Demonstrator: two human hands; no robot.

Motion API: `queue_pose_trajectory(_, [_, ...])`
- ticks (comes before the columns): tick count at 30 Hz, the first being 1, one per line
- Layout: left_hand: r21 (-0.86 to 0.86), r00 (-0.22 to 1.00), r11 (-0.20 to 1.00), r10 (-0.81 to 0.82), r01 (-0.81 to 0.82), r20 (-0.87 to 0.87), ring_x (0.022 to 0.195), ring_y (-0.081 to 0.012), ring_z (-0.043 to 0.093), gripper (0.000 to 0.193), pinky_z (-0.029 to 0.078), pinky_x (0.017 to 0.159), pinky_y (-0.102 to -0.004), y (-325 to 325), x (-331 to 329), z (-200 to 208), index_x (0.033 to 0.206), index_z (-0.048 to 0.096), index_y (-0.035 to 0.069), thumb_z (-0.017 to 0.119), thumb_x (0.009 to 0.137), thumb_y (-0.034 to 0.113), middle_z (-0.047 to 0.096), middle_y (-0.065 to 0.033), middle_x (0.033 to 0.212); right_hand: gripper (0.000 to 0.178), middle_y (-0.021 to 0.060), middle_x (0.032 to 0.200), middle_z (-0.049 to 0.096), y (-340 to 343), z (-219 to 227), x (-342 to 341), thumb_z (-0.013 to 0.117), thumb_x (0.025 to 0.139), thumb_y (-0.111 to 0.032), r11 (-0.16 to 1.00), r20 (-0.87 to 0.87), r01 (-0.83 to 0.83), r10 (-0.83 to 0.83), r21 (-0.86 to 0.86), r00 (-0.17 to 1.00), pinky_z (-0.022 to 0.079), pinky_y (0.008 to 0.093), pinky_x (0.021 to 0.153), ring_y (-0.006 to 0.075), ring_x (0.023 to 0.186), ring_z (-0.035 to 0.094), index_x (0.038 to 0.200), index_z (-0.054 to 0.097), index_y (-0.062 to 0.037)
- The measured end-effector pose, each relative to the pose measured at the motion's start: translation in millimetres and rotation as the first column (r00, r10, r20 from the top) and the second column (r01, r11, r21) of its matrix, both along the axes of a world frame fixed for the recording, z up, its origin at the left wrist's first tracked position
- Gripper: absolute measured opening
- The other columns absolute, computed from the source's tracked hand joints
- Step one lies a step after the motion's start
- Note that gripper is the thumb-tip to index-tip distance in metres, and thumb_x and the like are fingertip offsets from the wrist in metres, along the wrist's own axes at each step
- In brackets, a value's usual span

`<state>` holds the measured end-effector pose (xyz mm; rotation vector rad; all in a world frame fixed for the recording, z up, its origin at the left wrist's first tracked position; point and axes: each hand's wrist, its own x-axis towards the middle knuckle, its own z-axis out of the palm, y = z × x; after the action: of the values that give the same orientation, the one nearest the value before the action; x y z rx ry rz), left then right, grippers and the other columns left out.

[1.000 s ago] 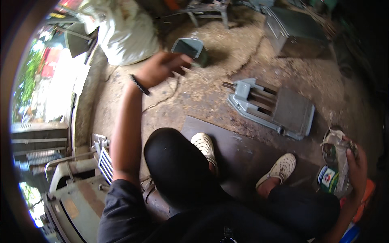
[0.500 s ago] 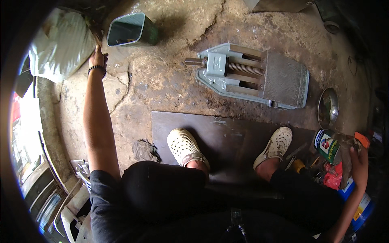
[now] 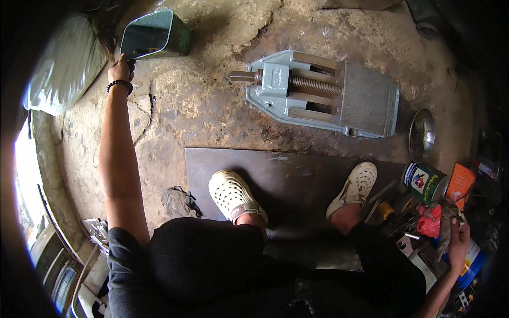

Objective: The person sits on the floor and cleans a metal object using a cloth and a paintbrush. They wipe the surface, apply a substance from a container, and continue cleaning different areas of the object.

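Observation:
At the far left, my left hand (image 3: 121, 70), with a dark bead bracelet on its wrist, is closed at the near corner of a green, square-mouthed bin (image 3: 180, 37). Its fingertips meet the rim. Inside the bin lies something dark and thin that I cannot make out. On the right, my right hand (image 3: 459, 241) grips a crumpled grey-brown rag (image 3: 448, 216) above a cluster of items. A grey machine vise (image 3: 368, 98) with a threaded screw (image 3: 316, 87) lies on the floor ahead of me, apart from both hands.
A metal sheet (image 3: 297, 175) lies under my shoes. Nearby are a metal bowl (image 3: 422, 135), a green paint can (image 3: 426, 183), an orange box (image 3: 460, 185), a red plastic bag (image 3: 429, 220) and a blue-rimmed bucket (image 3: 471, 269). A white sack (image 3: 66, 69) and a dark cloth (image 3: 180, 202) are left.
My left hand has moved up to the bin's rim from just below it. The right hand has drawn the rag nearer to me, uncovering the orange box. The whole view has shifted slightly.

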<state>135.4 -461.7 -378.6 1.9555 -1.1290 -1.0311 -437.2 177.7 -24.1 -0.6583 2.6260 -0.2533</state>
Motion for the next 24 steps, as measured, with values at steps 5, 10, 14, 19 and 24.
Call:
queue_pose_trajectory(5, [-0.09,0.998,0.996,0.011,-0.017,-0.067,0.051,-0.0109,0.056,0.033,0.041,0.045,-0.0254,15.9,7.1,-6.1,0.086,0.071,0.0,0.059,0.094,0.031,0.066,-0.0059,0.066,0.032,0.0068,0.112,0.063,-5.7,1.4,7.4,0.056,0.099,-0.019,0.997,0.064,-0.028,0.033,-0.078,0.997,0.039,0.0269,0.094,0.0121,0.101,0.053,0.124,0.057,0.0011])
queue_pose_trajectory(10, [-0.181,0.997,0.98,0.078,-0.077,-0.005,0.053,-0.012,0.057,0.038,0.044,0.048,-0.0265,48.0,17.7,6.5,0.085,0.071,-0.002,0.058,0.093,0.033,0.066,-0.0073,0.065,0.026,0.0057,0.106,0.064,-8.8,-0.1,14.5,0.056,0.099,-0.016,0.992,0.056,-0.124,0.126,-0.032,0.99,0.04,0.0258,0.09,0.0114,0.097,0.053,0.117,0.059,0.0018])
queue_pose_trajectory(14, [-0.157,0.995,0.985,0.055,-0.067,-0.078,0.05,-0.0115,0.055,0.037,0.041,0.044,-0.0252,84.2,31.2,22.6,0.083,0.069,0.0,0.058,0.094,0.033,0.064,-0.0067,0.064,0.027,0.005,0.107,0.064,-0.4,-1.6,18.9,0.056,0.098,-0.014,0.992,0.061,-0.106,0.111,-0.073,0.992,0.041,0.0266,0.09,0.0113,0.098,0.054,0.119,0.057,0.0022])
queue_pose_trajectory(19, [-0.106,0.993,0.992,0.058,-0.069,-0.107,0.049,-0.0116,0.054,0.035,0.04,0.044,-0.0254,127.5,37.1,26.6,0.076,0.066,0.001,0.059,0.094,0.03,0.062,-0.0067,0.063,0.028,0.0066,0.111,0.063,14.1,-1.1,17.0,0.057,0.097,-0.014,0.997,0.04,-0.075,0.075,-0.016,0.996,0.041,0.0274,0.092,0.0126,0.101,0.055,0.12,0.058,0.0015])
queue_pose_trajectory(24, [-0.092,0.984,0.995,0.032,-0.049,-0.176,0.047,-0.011,0.051,0.036,0.039,0.044,-0.0263,164.6,29.9,7.3,0.076,0.066,0.001,0.058,0.095,0.031,0.061,-0.0053,0.06,0.029,0.0081,0.113,0.063,22.3,-4.2,15.6,0.057,0.097,-0.015,0.997,0.1,-0.069,0.072,-0.038,0.992,0.039,0.0278,0.095,0.0147,0.104,0.054,0.121,0.058,0.0015])
